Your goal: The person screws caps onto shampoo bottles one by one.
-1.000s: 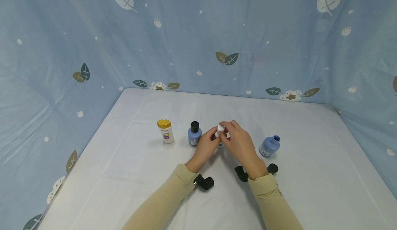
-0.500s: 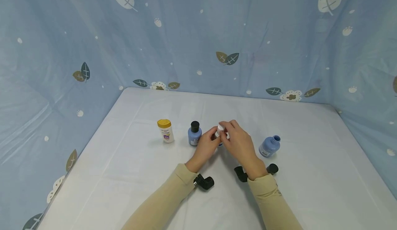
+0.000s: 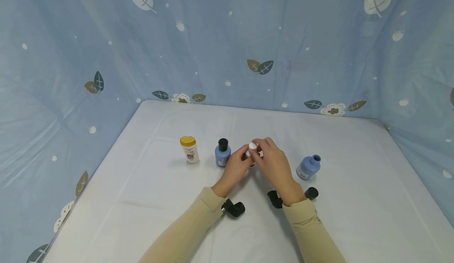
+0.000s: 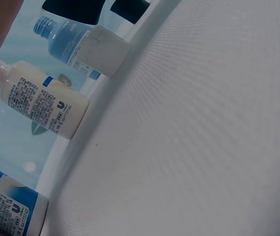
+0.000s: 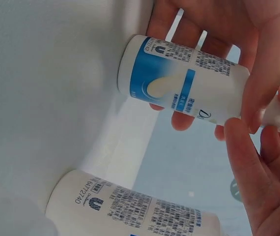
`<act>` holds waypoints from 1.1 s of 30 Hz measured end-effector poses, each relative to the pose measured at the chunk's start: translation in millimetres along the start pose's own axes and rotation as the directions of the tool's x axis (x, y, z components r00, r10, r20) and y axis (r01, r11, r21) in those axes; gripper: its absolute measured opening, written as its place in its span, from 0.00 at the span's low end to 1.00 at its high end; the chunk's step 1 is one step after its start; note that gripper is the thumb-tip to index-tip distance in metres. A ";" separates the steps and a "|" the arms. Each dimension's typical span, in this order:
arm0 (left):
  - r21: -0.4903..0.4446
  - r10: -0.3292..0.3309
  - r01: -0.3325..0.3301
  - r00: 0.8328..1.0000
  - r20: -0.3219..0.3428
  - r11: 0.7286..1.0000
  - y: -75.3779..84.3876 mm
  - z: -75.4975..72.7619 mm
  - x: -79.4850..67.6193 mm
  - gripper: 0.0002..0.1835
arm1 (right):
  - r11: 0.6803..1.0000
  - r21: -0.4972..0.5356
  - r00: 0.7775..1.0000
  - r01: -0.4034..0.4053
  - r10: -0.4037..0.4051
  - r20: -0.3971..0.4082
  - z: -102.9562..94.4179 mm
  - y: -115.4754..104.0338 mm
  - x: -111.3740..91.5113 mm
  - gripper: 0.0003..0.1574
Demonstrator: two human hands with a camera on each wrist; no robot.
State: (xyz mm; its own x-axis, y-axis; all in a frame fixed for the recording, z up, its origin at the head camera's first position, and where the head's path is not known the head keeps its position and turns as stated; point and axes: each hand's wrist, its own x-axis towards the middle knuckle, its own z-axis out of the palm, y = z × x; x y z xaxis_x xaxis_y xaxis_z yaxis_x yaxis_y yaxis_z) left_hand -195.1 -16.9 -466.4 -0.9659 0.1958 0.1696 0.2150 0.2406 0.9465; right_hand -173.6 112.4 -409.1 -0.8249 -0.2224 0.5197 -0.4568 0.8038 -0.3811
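Observation:
In the right wrist view, my left hand [image 5: 218,34] grips a white lotion bottle [image 5: 179,83] with a blue label. Its fingers wrap behind the bottle and its thumb lies along the near side. My right hand [image 3: 274,162] pinches the white cap [image 3: 253,146] at the bottle's neck between thumb and fingers. From the head, the bottle is mostly hidden behind both hands. A second white bottle [image 4: 44,98] stands beside it with its threaded neck bare. My left hand [image 3: 235,168] comes close to a blue bottle [image 3: 222,156] with a black cap.
To the left stands a white bottle with a yellow cap [image 3: 189,150]. An uncapped blue bottle [image 3: 308,167] is right of the hands. Near the right wrist lies a black cap [image 3: 311,193]. Black wrist cameras [image 3: 235,208] hang under both wrists. A patterned blue curtain [image 3: 227,50] surrounds the white table [image 3: 159,176].
The right fingers shift slightly on the white cap, which tips a little back and then forward again. Both arms and the standing bottles keep their places.

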 end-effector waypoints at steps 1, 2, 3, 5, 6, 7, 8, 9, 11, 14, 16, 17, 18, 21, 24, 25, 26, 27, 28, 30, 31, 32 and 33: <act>0.002 0.001 -0.001 1.000 -0.001 1.000 0.3 0.0 -0.2 0.13 | 1.000 -0.005 1.000 0.011 -0.011 -0.004 0.0 0.3 -0.2 0.17; 0.003 0.001 -0.001 1.000 -0.002 1.000 0.8 -0.1 -0.5 0.13 | 1.000 -0.012 1.000 0.024 -0.024 -0.009 0.0 0.6 -0.3 0.17; 0.000 0.001 -0.001 1.000 -0.002 1.000 1.0 -0.1 -0.7 0.12 | 0.999 -0.017 0.999 0.035 -0.035 -0.013 -0.1 0.9 -0.5 0.16; -0.002 0.001 -0.001 1.000 -0.003 1.000 1.0 0.2 -0.7 0.12 | 0.998 -0.031 0.998 0.057 -0.057 -0.019 -0.1 1.3 -0.7 0.17; -0.002 0.001 -0.001 1.000 -0.003 1.000 0.9 0.3 -0.6 0.11 | 0.997 -0.034 0.998 0.064 -0.065 -0.020 0.2 1.6 -0.8 0.17; 0.001 0.000 0.000 1.000 -0.005 1.000 1.1 0.3 -0.5 0.11 | 0.997 -0.036 0.997 0.068 -0.069 -0.020 0.5 1.9 -0.8 0.17; 0.002 -0.002 0.002 1.000 -0.006 1.000 0.8 0.4 -0.3 0.11 | 0.997 -0.039 0.997 0.070 -0.071 -0.018 0.7 2.1 -0.7 0.17; 0.002 -0.003 0.003 1.000 -0.006 1.000 0.6 0.5 -0.1 0.10 | 0.997 -0.038 0.997 0.069 -0.069 -0.016 1.0 2.1 -0.6 0.17; -0.007 -0.008 0.008 1.000 -0.004 1.000 0.6 0.5 0.2 0.11 | 0.998 -0.035 0.998 0.056 -0.057 -0.013 1.3 1.7 -0.2 0.17; -0.015 -0.015 0.015 1.000 -0.001 1.000 1.0 0.4 0.4 0.13 | 0.999 -0.033 1.000 0.026 -0.026 -0.008 1.2 0.5 0.6 0.17; -0.017 -0.019 0.019 1.000 -0.002 1.000 0.9 0.5 0.4 0.14 | 1.000 -0.027 1.000 0.007 -0.007 -0.006 0.7 -0.5 0.9 0.17; -0.017 -0.018 0.018 1.000 -0.003 1.000 0.8 0.5 0.4 0.14 | 1.000 -0.026 1.000 0.002 -0.002 -0.006 0.6 -0.8 0.9 0.17; -0.018 -0.017 0.017 1.000 -0.002 1.000 0.8 0.7 0.3 0.14 | 1.000 -0.025 1.000 0.001 -0.001 -0.005 0.5 -0.8 0.9 0.16; -0.023 -0.009 0.009 1.000 -0.001 1.000 0.2 0.7 0.3 0.13 | 1.000 -0.016 1.000 0.008 -0.009 -0.011 0.3 -0.7 0.5 0.16; -0.016 0.000 0.000 1.000 -0.003 1.000 -0.3 0.6 0.0 0.11 | 1.000 -0.013 1.000 0.020 -0.020 -0.018 0.7 0.0 0.0 0.16; -0.016 0.000 0.000 1.000 -0.004 1.000 -0.5 0.5 0.0 0.11 | 1.000 -0.014 1.000 0.022 -0.022 -0.019 0.8 0.0 0.0 0.16; -0.014 0.000 0.000 1.000 -0.004 1.000 -0.6 0.6 0.0 0.11 | 1.000 -0.018 1.000 0.023 -0.024 -0.020 0.8 -0.1 0.1 0.16; -0.011 -0.001 0.001 1.000 -0.004 1.000 -0.8 0.6 -0.1 0.11 | 1.000 -0.020 1.000 0.024 -0.024 -0.019 0.8 0.0 0.2 0.16; -0.015 -0.002 0.002 1.000 -0.002 1.000 -0.6 0.6 -0.1 0.12 | 0.999 -0.022 1.000 0.023 -0.023 -0.018 0.6 -0.3 0.3 0.16; -0.012 -0.005 0.005 1.000 -0.002 1.000 -0.4 0.8 0.0 0.13 | 1.000 -0.021 1.000 0.017 -0.018 -0.014 0.1 -0.7 0.5 0.16; -0.009 -0.008 0.008 1.000 -0.001 1.000 0.0 0.7 -0.1 0.14 | 1.000 -0.021 1.000 0.014 -0.014 -0.010 -0.1 -0.9 0.6 0.16; -0.003 -0.011 0.011 1.000 -0.001 1.000 0.1 0.8 -0.1 0.14 | 1.000 -0.016 1.000 0.009 -0.009 -0.007 -0.2 -0.9 0.6 0.16; 0.005 -0.012 0.012 1.000 -0.002 1.000 0.4 0.7 -0.1 0.15 | 1.000 -0.012 1.000 0.003 -0.003 -0.002 -0.4 -0.9 0.6 0.16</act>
State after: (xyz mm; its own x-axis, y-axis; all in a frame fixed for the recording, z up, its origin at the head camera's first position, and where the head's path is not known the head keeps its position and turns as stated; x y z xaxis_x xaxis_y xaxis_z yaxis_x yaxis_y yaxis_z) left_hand -194.8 -16.2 -466.2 -0.9686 0.1911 0.1588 0.2041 0.2474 0.9472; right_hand -173.5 111.8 -408.2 -0.8228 -0.2233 0.5226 -0.4549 0.8099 -0.3702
